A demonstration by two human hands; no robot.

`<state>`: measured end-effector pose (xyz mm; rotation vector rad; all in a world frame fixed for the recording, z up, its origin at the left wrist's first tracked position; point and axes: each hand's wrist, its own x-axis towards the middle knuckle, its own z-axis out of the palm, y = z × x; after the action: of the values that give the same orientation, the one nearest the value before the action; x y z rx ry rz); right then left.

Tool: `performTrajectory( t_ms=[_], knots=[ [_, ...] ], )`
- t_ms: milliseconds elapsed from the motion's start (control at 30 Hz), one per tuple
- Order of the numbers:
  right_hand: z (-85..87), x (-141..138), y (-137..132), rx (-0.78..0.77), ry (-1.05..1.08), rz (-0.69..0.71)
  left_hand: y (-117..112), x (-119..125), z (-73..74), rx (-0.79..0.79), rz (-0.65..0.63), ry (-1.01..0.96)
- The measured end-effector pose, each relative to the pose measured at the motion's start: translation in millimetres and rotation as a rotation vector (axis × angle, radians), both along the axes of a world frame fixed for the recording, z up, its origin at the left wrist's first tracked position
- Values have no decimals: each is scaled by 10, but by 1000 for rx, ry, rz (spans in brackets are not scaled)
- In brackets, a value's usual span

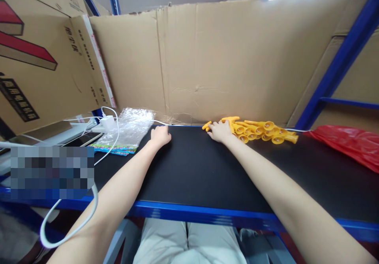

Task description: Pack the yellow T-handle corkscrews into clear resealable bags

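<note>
My left hand (pixel 160 136) rests closed on the black tabletop (pixel 195 169), with nothing visible in it. It is just right of a stack of clear plastic bags (pixel 130 125). Further right, my right hand (pixel 219 131) curls over the left end of a pile of yellow plastic pieces with funnel-shaped ends (pixel 266 129). Yellow ends stick out on the left of its fingertips and behind it. The palm hides how the fingers meet the piece under them. The funnel mouths face toward me.
Tall cardboard (pixel 237 58) closes off the back, and a printed carton (pixel 44 58) stands left. A white charger (pixel 109 122) and looping white cables lie left. A red plastic bag (pixel 349 143) is at right. Blue metal edging (pixel 201 212) runs along the front.
</note>
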<state>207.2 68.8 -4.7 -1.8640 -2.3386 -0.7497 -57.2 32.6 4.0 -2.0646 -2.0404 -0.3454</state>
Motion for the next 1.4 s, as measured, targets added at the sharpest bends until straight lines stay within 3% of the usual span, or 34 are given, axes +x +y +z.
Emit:
performTrajectory(
  t_ms=[133,300,467,633,800,1000,1167,1400],
  knots=[
    [-46,-15,-59,120,-63,63,-21,-46,41,89,75,54],
    [-72,-35,-100,164,-77,109,-12,-136,59,38,228,63],
    [-99,-52,-85,164,-78,117,27,-243,66,-89,392,32],
    [-114,-63,-82,160,-83,106,93,-339,17,-280,465,-94],
    [-106,-74,-103,164,-80,96,103,-362,-6,-239,430,-74],
    [-113,-49,-103,215,-26,11,31,-312,119,-56,346,5],
    [-105,-19,-86,214,46,-2,-14,-352,228,74,311,-65],
    [-21,14,-92,177,120,-49,-6,-471,252,186,245,-104]
  ],
)
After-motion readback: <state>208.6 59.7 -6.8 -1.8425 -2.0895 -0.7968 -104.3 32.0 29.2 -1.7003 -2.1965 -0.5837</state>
